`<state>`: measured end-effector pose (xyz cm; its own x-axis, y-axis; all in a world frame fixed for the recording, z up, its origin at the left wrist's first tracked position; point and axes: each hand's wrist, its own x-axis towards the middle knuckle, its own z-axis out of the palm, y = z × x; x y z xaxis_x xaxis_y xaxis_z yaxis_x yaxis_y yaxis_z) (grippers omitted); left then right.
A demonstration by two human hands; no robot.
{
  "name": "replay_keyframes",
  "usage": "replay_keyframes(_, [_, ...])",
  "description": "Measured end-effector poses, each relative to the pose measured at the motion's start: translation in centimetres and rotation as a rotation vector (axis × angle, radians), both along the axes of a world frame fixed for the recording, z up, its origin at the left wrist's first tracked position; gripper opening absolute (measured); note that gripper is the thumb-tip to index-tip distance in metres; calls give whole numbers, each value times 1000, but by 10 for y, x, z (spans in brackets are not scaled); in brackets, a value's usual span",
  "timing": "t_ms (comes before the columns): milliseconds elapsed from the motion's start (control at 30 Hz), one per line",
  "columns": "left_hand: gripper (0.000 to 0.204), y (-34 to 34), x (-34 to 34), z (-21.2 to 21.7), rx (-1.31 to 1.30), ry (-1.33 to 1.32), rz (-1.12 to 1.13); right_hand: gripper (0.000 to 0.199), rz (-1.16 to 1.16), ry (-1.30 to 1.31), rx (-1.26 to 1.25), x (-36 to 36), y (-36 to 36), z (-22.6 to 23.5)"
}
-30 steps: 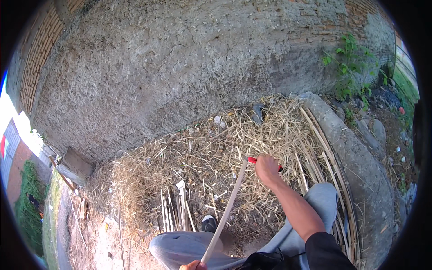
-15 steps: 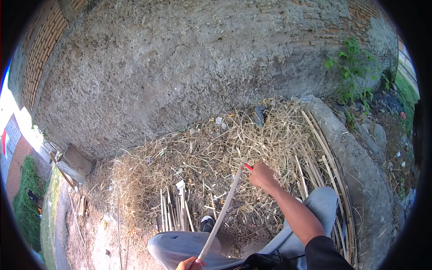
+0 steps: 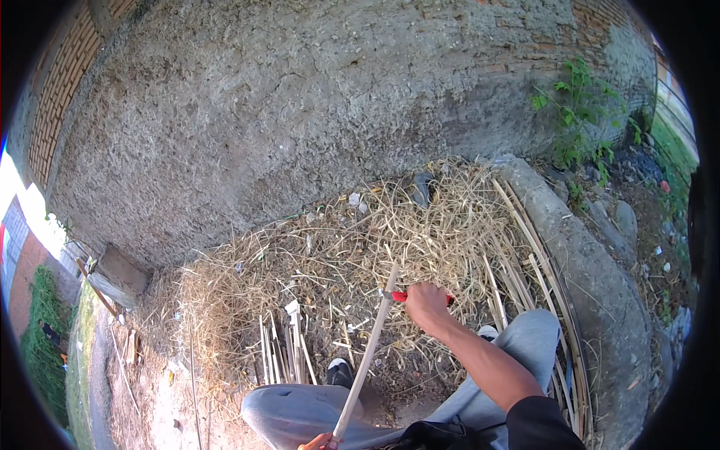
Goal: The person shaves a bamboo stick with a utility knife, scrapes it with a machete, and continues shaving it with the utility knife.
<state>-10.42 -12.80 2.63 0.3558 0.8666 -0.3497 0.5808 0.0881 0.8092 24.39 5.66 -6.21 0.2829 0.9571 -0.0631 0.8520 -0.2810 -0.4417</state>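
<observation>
A long pale strip, apparently bamboo [image 3: 365, 360], slants up and away from my left hand [image 3: 321, 442] at the lower edge. That hand is closed round its near end, partly cut off by the picture's rim. My right hand [image 3: 426, 306] is closed on the red handle of a knife [image 3: 399, 297]. The short dark blade lies across the strip a little below its far tip. Beneath the strip are my grey-trousered legs [image 3: 300, 409] and a dark shoe [image 3: 340, 373].
Curly shavings [image 3: 427, 247] cover the ground before a rough wall [image 3: 300, 112]. Several split strips [image 3: 285, 349] lie by my left knee, with longer ones [image 3: 536, 244] along a concrete kerb [image 3: 592, 300] at the right. A dark object [image 3: 422, 190] lies by the wall.
My right hand has drawn the knife down along the strip toward me, so more of the far tip shows above the blade. My left hand keeps its hold, and the view shifts slightly.
</observation>
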Motion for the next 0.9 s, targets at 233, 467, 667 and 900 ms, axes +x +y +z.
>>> replay_keyframes(233, [21, -22, -13, 4, -118, -50, 83, 21, -92, -71, 10, 11, 16, -38])
replay_keyframes(467, [26, -15, -10, 11, -346, -43, 144, 24, 20, -144, -8, 10, 19, -64])
replay_keyframes(667, [25, -29, -21, -14, -99, 45, 126, 23, -51, -63, 12, 1, 25, -48])
replay_keyframes(900, [25, -47, -59, 1, -163, 125, 336, 18, -206, -38, -89, 58, 24, -68])
